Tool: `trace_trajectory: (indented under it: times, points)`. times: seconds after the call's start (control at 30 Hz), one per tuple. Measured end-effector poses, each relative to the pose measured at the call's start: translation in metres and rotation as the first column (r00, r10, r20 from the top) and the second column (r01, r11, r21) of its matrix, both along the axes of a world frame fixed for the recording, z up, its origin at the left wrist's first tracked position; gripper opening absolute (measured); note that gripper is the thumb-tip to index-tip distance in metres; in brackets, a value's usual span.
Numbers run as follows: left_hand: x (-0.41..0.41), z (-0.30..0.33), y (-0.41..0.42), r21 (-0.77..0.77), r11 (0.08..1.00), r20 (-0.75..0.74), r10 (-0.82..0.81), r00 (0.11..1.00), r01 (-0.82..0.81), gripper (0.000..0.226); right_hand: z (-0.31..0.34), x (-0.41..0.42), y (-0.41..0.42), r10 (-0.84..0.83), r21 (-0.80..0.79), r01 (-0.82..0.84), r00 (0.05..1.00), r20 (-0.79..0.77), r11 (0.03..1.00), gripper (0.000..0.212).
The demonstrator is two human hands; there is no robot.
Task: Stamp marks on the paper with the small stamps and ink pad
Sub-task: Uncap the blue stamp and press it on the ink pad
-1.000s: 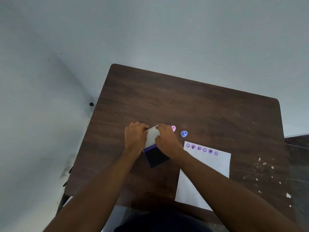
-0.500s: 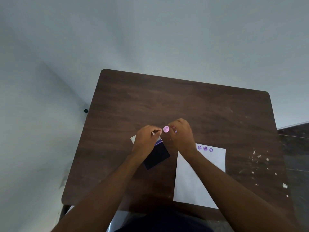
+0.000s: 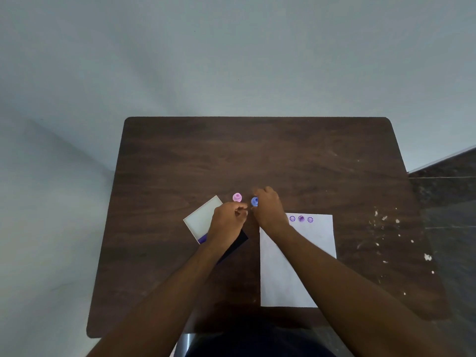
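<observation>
A white paper lies on the dark wooden table, right of centre, with three purple marks showing along its top edge. The ink pad lies open at the left: its white lid is flat, and the dark pad is mostly hidden under my left hand, whose fingers are curled with nothing visible in them. A pink stamp stands alone just beyond that hand. My right hand pinches a blue stamp at its fingertips, above the paper's top left corner.
White specks and scuffs dot the table's right side. A pale wall stands behind the table, and dark tiled floor shows at the right. The table's front edge is close to my body.
My right hand held the pink stamp half a second ago; that stamp now stands on the table and the hand is at the blue one. The ink pad lid has been opened flat.
</observation>
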State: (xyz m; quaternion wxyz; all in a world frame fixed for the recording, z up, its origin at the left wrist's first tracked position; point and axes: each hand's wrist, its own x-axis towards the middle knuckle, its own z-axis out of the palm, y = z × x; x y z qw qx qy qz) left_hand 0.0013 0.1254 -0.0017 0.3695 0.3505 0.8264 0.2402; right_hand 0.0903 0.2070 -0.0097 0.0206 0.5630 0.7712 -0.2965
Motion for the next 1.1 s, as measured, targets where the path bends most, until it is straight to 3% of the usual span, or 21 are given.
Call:
trace_trajectory:
  times: [0.23,0.77,0.97,1.03,1.1]
  points:
    - [0.002,-0.002,0.011,-0.092,0.996,-0.043,-0.028,0.999,0.024,0.033,-0.007,0.0,0.008,-0.008,-0.038,0.01,0.999,0.046,0.999,0.037]
    - [-0.003,-0.002,0.009,-0.102,0.995,-0.011,0.005,1.0,-0.006,0.032,-0.01,-0.003,0.012,0.022,-0.045,-0.019,0.998,0.065,0.999,0.038]
    - [-0.003,0.001,0.009,-0.041,0.999,0.028,0.032,0.999,-0.031,0.032,-0.008,0.004,0.016,-0.193,-0.166,0.176,0.977,-0.092,0.97,0.012]
    - [-0.003,0.002,0.009,-0.019,1.0,0.047,0.024,0.999,-0.024,0.03,-0.001,0.011,0.016,-0.385,-0.326,0.302,0.894,-0.23,0.896,0.014]
    - [-0.003,0.002,0.007,0.054,0.999,0.132,0.001,0.991,-0.008,0.038,0.007,0.019,0.014,-0.585,-0.549,0.347,0.733,-0.348,0.761,0.015]
